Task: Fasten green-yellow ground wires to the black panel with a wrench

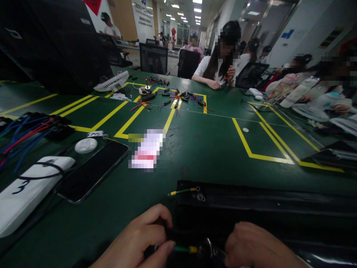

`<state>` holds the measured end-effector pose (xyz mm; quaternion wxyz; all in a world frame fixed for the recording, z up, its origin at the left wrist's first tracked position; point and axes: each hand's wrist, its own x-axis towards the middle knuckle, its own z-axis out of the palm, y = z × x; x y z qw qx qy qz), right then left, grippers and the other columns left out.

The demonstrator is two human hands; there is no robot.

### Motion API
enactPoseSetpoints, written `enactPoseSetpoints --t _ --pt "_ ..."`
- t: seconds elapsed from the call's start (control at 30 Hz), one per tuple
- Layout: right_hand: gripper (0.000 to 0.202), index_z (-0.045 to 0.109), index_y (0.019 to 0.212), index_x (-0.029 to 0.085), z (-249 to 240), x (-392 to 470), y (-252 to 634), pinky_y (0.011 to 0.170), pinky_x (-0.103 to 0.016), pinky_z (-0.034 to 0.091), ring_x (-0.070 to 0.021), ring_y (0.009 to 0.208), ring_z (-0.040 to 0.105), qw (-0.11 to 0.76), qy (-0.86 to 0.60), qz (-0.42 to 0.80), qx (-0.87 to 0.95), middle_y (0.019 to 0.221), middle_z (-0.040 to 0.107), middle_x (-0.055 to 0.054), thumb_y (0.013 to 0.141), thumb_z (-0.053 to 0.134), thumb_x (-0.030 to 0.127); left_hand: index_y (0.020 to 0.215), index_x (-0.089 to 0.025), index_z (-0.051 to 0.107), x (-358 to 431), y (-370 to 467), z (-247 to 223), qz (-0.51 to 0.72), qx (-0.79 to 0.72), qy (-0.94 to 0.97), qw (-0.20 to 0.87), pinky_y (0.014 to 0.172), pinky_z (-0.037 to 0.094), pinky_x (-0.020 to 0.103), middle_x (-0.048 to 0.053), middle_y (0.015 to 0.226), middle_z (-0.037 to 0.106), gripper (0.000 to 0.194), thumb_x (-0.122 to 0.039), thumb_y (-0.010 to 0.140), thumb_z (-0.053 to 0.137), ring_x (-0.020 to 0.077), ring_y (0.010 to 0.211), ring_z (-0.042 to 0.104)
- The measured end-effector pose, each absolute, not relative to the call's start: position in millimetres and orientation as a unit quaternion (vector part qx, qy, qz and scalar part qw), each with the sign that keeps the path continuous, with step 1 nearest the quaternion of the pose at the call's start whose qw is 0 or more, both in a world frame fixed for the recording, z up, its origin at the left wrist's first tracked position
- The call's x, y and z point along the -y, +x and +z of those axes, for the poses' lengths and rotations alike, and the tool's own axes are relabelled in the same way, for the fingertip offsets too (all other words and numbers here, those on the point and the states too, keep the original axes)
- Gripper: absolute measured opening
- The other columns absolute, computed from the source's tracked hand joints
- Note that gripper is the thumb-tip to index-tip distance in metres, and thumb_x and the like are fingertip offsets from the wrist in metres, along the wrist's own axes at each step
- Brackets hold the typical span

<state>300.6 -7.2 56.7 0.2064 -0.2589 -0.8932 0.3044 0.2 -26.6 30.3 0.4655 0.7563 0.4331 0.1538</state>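
Thumb and fingers of my left hand [146, 236] are closed on one end of a short green wire with yellow sleeves [181, 249], low in the view. At the wire's other end is the head of a shiny metal tool [208, 246] that looks like a wrench. My right hand [252, 243] is closed around this tool's handle, which is mostly hidden. Both hands are beside a long black panel or case [264, 204]. A second wire with ring terminals [184, 191] lies on its upper left corner, near a round metal fastening [200, 197]. Dark shadow hides the parts between the hands.
On the green table [200, 149] lie a black phone [93, 173], a white power strip [33, 186], a white disc [86, 146] and a blurred-out paper [147, 149]. Wire bundles [30, 134] are at left, more wires [181, 98] farther back. A person [220, 59] sits opposite.
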Motion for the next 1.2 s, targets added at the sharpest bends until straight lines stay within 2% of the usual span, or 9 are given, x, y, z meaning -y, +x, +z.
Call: enactPoseSetpoints --t 0.1,0.2,0.27,0.37,0.63,0.8,0.97,1.13,1.2 --pt "0.034 0.061 0.096 0.026 38 7 300 0.065 -0.027 0.046 -0.0132 0.069 0.069 0.204 -0.224 0.274 0.913 0.08 0.075 0.002 0.107 0.034 0.042 0.079 -0.019 0.056 26 1 31 0.15 -0.439 0.751 0.469 0.081 0.045 0.023 -0.001 0.107 0.054 0.021 -0.018 0.098 0.047 0.0127 0.092 0.058" --pt "0.039 0.06 0.094 0.026 33 10 296 0.068 -0.029 0.043 -0.0136 0.071 0.067 0.2 -0.259 0.284 0.901 0.08 0.074 0.002 0.107 0.03 0.046 0.078 -0.019 0.054 25 1 31 0.15 -0.437 0.752 0.47 0.081 0.045 0.022 -0.001 0.106 0.054 0.021 -0.018 0.098 0.048 0.0124 0.092 0.058" --pt "0.043 0.06 0.091 0.026 38 10 291 0.068 -0.03 0.042 -0.0138 0.07 0.066 0.205 -0.279 0.287 0.893 0.079 0.073 0.003 0.107 0.028 0.048 0.077 -0.019 0.055 25 1 31 0.15 -0.437 0.753 0.469 0.08 0.045 0.022 -0.001 0.106 0.055 0.022 -0.018 0.098 0.048 0.0125 0.092 0.058" --pt "0.041 0.062 0.092 0.025 54 8 286 0.069 -0.029 0.043 -0.0139 0.072 0.067 0.162 -0.27 0.31 0.897 0.081 0.074 0.002 0.107 0.031 0.048 0.079 -0.018 0.057 25 2 32 0.15 -0.437 0.754 0.467 0.082 0.045 0.022 -0.001 0.106 0.055 0.021 -0.017 0.097 0.048 0.0129 0.093 0.058" --pt "0.032 0.063 0.088 0.025 84 5 278 0.08 -0.032 0.044 -0.0167 0.078 0.066 0.1 -0.295 0.307 0.9 0.084 0.073 0.001 0.106 0.039 0.035 0.079 -0.019 0.057 25 2 35 0.143 -0.442 0.753 0.466 0.082 0.045 0.022 0.0 0.105 0.055 0.02 -0.017 0.097 0.048 0.0132 0.092 0.058" --pt "0.033 0.062 0.083 0.026 88 -3 267 0.08 -0.034 0.043 -0.0165 0.074 0.064 0.064 -0.283 0.296 0.91 0.079 0.071 0.003 0.106 0.039 0.033 0.079 -0.018 0.057 25 3 35 0.146 -0.442 0.757 0.459 0.083 0.045 0.023 0.001 0.106 0.055 0.021 -0.018 0.098 0.048 0.0143 0.093 0.057" --pt "0.044 0.064 0.084 0.026 95 -6 273 0.082 -0.034 0.044 -0.0166 0.076 0.066 0.112 -0.296 0.298 0.901 0.08 0.072 0.002 0.107 0.031 0.043 0.078 -0.018 0.057 25 2 35 0.149 -0.436 0.758 0.461 0.082 0.045 0.022 0.0 0.105 0.055 0.021 -0.016 0.097 0.048 0.0131 0.092 0.058" --pt "0.034 0.062 0.084 0.024 83 2 287 0.069 -0.026 0.047 -0.0128 0.068 0.066 0.182 -0.322 0.308 0.877 0.074 0.072 0.003 0.106 0.041 0.042 0.077 -0.018 0.055 25 1 37 0.151 -0.438 0.755 0.463 0.082 0.045 0.022 -0.001 0.106 0.054 0.021 -0.017 0.098 0.049 0.0127 0.093 0.058" --pt "0.045 0.061 0.085 0.026 62 11 290 0.064 -0.028 0.043 -0.0124 0.06 0.062 0.247 -0.297 0.264 0.883 0.068 0.07 0.005 0.108 0.029 0.047 0.079 -0.018 0.056 24 1 38 0.147 -0.431 0.76 0.465 0.082 0.046 0.022 0.0 0.105 0.054 0.02 -0.015 0.097 0.049 0.0128 0.093 0.058"
